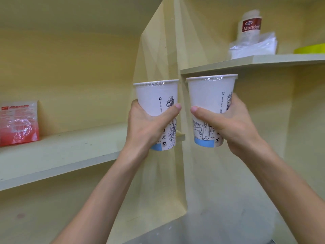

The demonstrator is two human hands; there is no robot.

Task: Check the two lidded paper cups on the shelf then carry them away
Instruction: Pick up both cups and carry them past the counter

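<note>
Cups lifted off the shelf (58, 154), upright, film-sealed: left cup (156, 97) gripped in left hand (146, 127), right cup (209, 95) in right hand (233, 125). Checking step seemingly; next, carry away level.

The lower side of the left cup (156, 101) is covered by the left hand (146, 127), and much of the line drawing on the right cup (209, 101) is hidden under the right hand (230, 125), whose fingers cannot be seen behind it. Above the right hand, the bottle (249, 26) is blurred and only "Munder" can be read on its label, while the yellow object (311, 48) beside it is cut off by the right edge. Far to the left of the left hand, the print on the red packet (18, 123) is too blurred to read.
</note>
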